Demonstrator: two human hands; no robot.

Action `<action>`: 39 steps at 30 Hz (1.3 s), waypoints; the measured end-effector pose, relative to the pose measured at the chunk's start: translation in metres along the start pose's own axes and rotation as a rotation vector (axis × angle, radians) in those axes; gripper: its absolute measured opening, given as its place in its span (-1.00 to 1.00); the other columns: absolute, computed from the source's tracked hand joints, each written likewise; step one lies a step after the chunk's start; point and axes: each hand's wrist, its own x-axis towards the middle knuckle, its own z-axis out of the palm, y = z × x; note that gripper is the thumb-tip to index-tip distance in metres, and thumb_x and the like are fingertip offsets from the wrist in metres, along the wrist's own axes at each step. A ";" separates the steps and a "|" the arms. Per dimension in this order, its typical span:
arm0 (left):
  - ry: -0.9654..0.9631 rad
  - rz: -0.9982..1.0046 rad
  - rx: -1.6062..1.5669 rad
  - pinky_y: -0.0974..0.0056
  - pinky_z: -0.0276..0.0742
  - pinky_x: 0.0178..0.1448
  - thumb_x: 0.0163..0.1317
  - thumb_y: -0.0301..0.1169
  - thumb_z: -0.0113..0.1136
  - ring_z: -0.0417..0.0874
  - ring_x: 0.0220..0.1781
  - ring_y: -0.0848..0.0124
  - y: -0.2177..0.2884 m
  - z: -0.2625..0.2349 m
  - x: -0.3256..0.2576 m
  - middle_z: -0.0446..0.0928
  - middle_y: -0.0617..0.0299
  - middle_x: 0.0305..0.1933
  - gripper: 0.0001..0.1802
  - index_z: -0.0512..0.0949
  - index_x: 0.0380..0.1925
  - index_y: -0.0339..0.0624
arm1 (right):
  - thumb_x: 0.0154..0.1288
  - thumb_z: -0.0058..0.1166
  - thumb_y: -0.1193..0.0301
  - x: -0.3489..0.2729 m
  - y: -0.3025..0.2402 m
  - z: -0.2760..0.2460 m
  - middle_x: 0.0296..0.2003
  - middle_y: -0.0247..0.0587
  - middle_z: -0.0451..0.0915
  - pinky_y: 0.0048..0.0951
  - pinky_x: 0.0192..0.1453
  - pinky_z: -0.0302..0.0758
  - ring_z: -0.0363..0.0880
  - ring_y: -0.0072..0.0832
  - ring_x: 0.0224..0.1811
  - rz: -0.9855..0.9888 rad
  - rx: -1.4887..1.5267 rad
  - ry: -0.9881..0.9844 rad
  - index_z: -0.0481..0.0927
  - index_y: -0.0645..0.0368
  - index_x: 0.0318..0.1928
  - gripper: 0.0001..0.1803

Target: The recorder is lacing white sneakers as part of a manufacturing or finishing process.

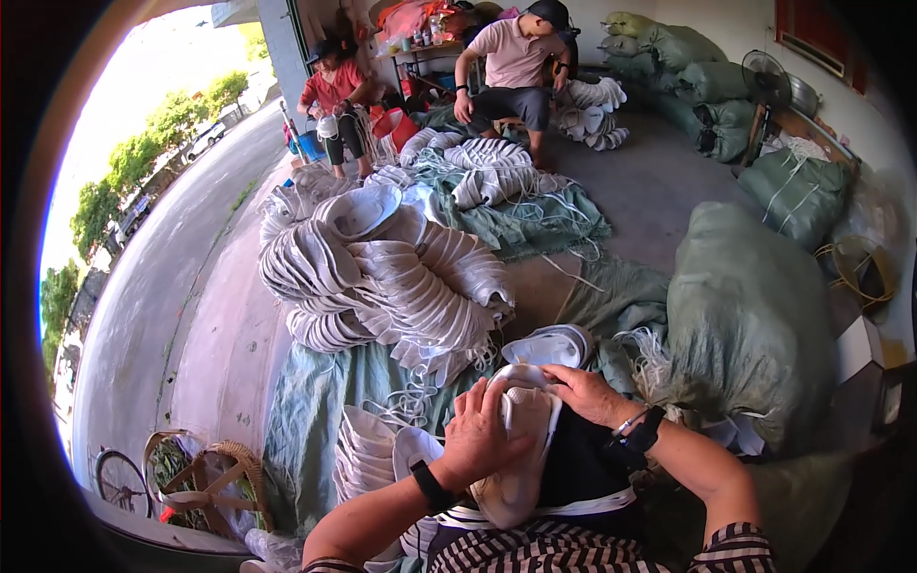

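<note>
A white shoe upper (528, 413) lies lengthwise over my lap, its far end raised. Along its left side, my left hand (478, 435) grips it with the thumb laid across the top. My right hand (587, 393) pinches the far right edge, thumb and fingers at the rim. Just beyond my hands is another white shoe upper (549, 346), lying on its own. A nested stack of white uppers (363, 454) stands by my left forearm, with a single upper (415, 449) beside it. White laces (409, 403) lie loose on the green sheet (310, 420).
A large heap of nested uppers (382, 277) rises ahead. A bulging green sack (750, 315) stands at right. Two people sit farther back, one in a pink shirt (516, 53), one in red (334, 91). A woven basket (229, 477) is at lower left; a fan (764, 78) stands far right.
</note>
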 end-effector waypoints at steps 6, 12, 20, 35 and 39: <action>-0.051 0.008 0.024 -0.07 0.18 0.34 -0.25 -0.20 0.45 0.18 0.30 -0.10 -0.007 0.008 0.009 0.17 -0.10 0.28 0.03 0.11 0.27 -0.10 | 0.22 0.09 0.37 -0.023 -0.019 -0.011 0.08 -0.06 0.48 -0.24 0.20 0.34 0.46 -0.19 0.12 -0.177 -0.281 0.099 0.36 0.18 0.18 -0.49; -0.035 0.080 -0.062 0.06 0.12 0.36 -0.20 -0.34 0.41 0.22 0.27 -0.02 -0.013 -0.003 0.016 0.24 -0.09 0.24 0.01 0.09 0.29 -0.25 | 0.31 0.03 0.34 -0.052 0.013 -0.053 -0.01 -0.11 0.55 -0.40 0.05 0.45 0.55 -0.42 -0.01 -0.040 0.230 0.210 0.40 0.21 0.16 -0.57; -0.100 0.115 -0.136 0.06 -0.07 0.46 -0.01 0.19 0.27 -0.01 0.46 0.10 -0.026 0.017 -0.005 -0.09 -0.06 0.44 0.20 -0.19 0.41 -0.21 | 0.33 0.00 0.32 -0.240 0.068 -0.133 -0.40 -0.22 0.65 -0.66 -0.53 0.46 0.59 -0.64 -0.50 0.888 0.341 0.365 0.58 0.24 -0.19 -0.76; -0.194 0.411 -0.170 0.05 0.30 0.21 -0.13 -0.51 0.36 0.55 -0.02 0.11 0.055 -0.010 -0.021 0.57 0.07 -0.09 -0.45 0.50 -0.03 -0.19 | 0.08 0.14 0.49 -0.207 0.016 -0.075 -0.42 -0.14 0.61 -0.42 -0.21 0.50 0.60 -0.28 -0.35 0.378 0.113 -0.278 0.64 0.20 -0.20 -0.77; -0.345 0.247 -0.632 0.19 0.43 0.12 0.14 -0.48 0.21 0.57 0.00 0.19 0.064 -0.022 -0.029 0.57 0.12 -0.02 -0.59 0.48 0.04 -0.20 | 0.10 0.09 0.57 -0.181 -0.033 -0.085 -0.41 -0.18 0.62 -0.43 -0.15 0.51 0.61 -0.35 -0.32 0.260 0.158 -0.095 0.64 0.20 -0.20 -0.79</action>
